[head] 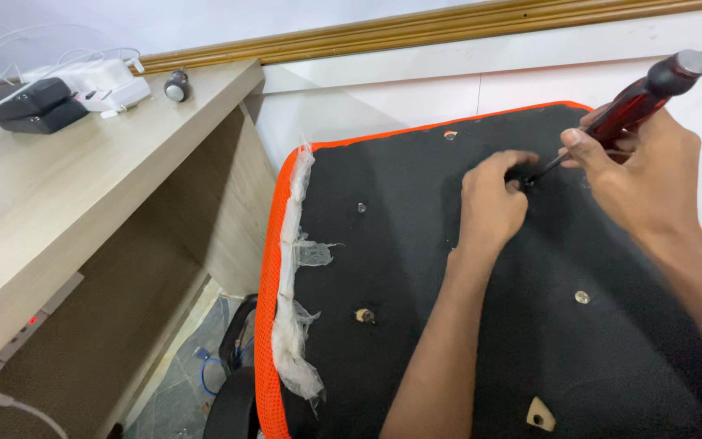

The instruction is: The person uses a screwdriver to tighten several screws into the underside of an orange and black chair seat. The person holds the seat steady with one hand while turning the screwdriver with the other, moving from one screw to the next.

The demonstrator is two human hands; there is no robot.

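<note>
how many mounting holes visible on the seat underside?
5 on the black seat underside: top edge, upper left, lower left, right, bottom. The left hand may hide another.

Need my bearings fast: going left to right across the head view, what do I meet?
Black adapters → small black knob on the desk → torn clear plastic strip → left hand → right hand gripping the red-handled screwdriver.

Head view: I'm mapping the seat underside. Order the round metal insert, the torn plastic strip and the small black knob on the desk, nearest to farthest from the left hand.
1. Round metal insert, lower right of the left hand.
2. Torn plastic strip, along the seat's orange left edge.
3. Small black knob, on the desk, far upper left.
</note>
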